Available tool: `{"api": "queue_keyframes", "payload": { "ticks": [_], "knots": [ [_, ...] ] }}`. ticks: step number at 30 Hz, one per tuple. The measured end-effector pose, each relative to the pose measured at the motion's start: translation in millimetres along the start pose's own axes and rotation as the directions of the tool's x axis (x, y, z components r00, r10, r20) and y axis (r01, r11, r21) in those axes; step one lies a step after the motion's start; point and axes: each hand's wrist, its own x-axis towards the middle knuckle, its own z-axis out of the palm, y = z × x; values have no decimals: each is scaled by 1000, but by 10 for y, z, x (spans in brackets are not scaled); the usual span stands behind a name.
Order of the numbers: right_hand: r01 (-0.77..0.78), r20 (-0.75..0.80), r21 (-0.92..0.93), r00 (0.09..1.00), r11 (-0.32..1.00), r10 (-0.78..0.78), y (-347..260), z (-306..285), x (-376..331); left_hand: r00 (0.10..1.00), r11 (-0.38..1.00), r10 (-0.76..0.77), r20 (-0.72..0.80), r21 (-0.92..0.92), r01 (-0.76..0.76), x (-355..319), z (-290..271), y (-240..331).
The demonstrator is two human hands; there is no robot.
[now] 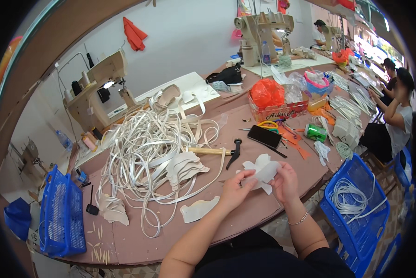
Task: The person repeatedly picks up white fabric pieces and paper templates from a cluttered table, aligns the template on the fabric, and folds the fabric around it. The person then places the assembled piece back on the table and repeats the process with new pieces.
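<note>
Presently I have both hands close together: my left hand [238, 184] pinches the left side of a bundle of white pieces [264, 169] between thumb and fingers, and my right hand [285, 180] pinches its right side. From my distance I cannot tell how many layers sit in the grip, which I hold above the brown-covered table [140, 248]. Just beyond the grip lies a hammer [212, 151], its black head near the bundle and its wooden handle pointing left. Farther beyond rest a black phone [264, 137] and scissors [269, 124] with orange-yellow handles. Left of the grip, a stack of cream pieces [184, 170] lies against a big tangle of pale straps [145, 146]. Right of the grip, past the table's edge, a blue basket [349, 173] holds a coil of white cord [349, 198].
</note>
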Motion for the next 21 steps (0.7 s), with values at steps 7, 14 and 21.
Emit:
{"api": "queue_keyframes", "payload": {
  "ticks": [7, 14, 21],
  "knots": [
    [38, 157, -261, 988, 965, 4, 153, 232, -63, 951, 962, 247, -184, 165, -218, -215, -159, 110],
    [130, 353, -406, 935, 904, 24, 92, 554, -245, 955, 957, 122, -270, -222, -185, -239, -182, -24],
    [32, 300, -361, 950, 932, 83, 69, 625, -239, 863, 437, -109, -494, -803, -404, -585, -714, -105]
  ]
}}
